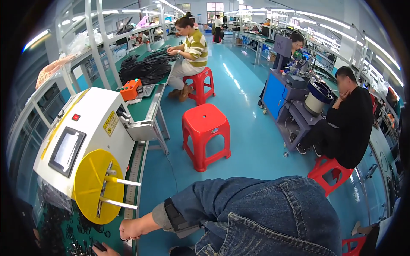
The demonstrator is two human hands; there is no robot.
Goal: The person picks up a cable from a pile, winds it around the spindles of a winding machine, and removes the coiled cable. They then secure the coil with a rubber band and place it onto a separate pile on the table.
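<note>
My right hand [131,229] reaches in from the right in a denim sleeve with a black strap at the cuff. Its fingers are curled closed at the table's front edge; a bit of something dark shows under them, too small to name. Cut off by the lower edge, my left hand [106,251] has a small black piece [100,246] at its fingers. Close by, several black rings [85,226] and small dark and metal parts [77,247] lie on the green tabletop. A yellow disc [96,187] with two white rods faces the right hand.
The disc belongs to a white machine [92,123] with a screen. Behind it are an orange button box [130,89] and black cables [147,68], where a person sits. A red stool [206,132] stands in the aisle. Another person sits at right beside a blue cabinet [275,96].
</note>
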